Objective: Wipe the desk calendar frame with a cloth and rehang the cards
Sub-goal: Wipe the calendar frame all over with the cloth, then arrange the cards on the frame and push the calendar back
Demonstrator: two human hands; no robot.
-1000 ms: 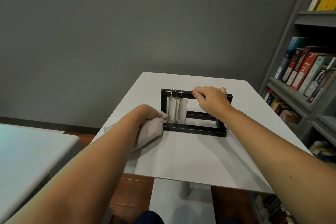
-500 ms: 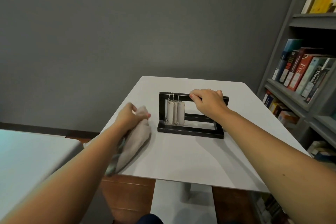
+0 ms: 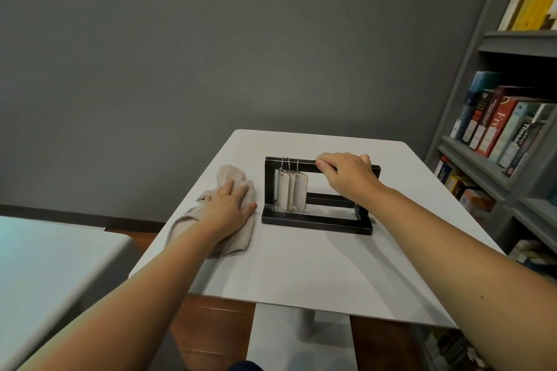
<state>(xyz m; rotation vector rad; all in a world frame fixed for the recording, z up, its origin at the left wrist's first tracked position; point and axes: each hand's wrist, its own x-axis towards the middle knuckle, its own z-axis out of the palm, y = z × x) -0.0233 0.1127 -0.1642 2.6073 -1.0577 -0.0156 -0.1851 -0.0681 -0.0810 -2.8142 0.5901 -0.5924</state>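
Calendar frame [image 3: 316, 222], black and rectangular, stood upright on the white table [image 3: 301, 268], toward its far right part, with its flat base resting on the tabletop. Three pale cards [image 3: 294, 191] hung side by side from metal rings [image 3: 288, 164] on the left end of the top bar, their lower edges just above the base. The right hand [image 3: 346, 173] gripped the top bar near its right end, fingers curled over the bar and the thumb on the near side.

Just left of the frame lay a beige cloth [image 3: 226, 174], crumpled on the table and reaching from the far side back toward the near left edge. The left hand [image 3: 230, 208] rested on it palm down with the fingers stretched out flat, clasping nothing, and the thumb tip close to the frame's left base corner. Whether the cloth touched the frame could not be told.

A second pale table [image 3: 45, 265] stood to the left, apart from the first, over a wooden floor [image 3: 211, 328]. A grey bookshelf [image 3: 482, 169] with upright books [image 3: 497, 123] filled the right side, and a grey wall [image 3: 180, 54] stood behind.
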